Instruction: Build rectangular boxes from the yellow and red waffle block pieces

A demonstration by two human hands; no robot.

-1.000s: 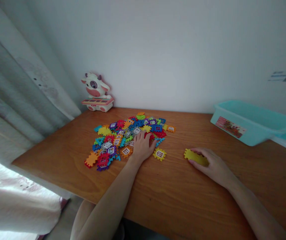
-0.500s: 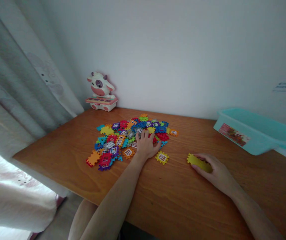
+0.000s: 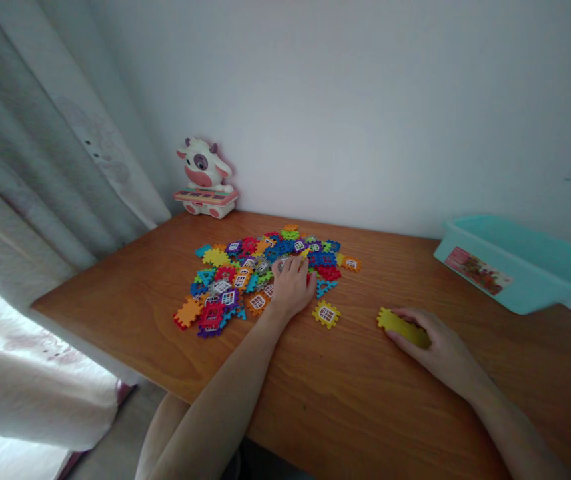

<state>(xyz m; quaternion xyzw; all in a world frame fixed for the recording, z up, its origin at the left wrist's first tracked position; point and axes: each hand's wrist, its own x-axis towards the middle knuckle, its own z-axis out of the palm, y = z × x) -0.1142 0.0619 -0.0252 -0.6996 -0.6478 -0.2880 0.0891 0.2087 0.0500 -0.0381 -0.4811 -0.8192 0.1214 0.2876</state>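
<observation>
My left hand (image 3: 292,283) is over the right side of a pile of colourful interlocking plastic tiles. Its fingers are curled, and a yellow tile (image 3: 306,253) tips up at the fingertips, mostly hidden by the hand. A yellow window tile (image 3: 326,314) lies flat on the table, just right of the left wrist. Farther right, my right hand (image 3: 428,340) is closed around a yellow notched block (image 3: 405,329) resting at the tabletop, thumb on the near side and fingers on the far side. A blue triangular tile (image 3: 326,287) sits beside the left thumb.
The wooden table (image 3: 345,387) meets a white wall at the back. A cow-shaped toy keyboard (image 3: 206,180) stands at the back left corner. At the right is a turquoise plastic bin (image 3: 520,293) with a picture label. Curtains (image 3: 65,167) hang along the left side.
My left hand's spread fingers have curled in, and the yellow tile under them has tilted up from lying flat. My right hand keeps its hold on the yellow block. The view has shifted slightly.
</observation>
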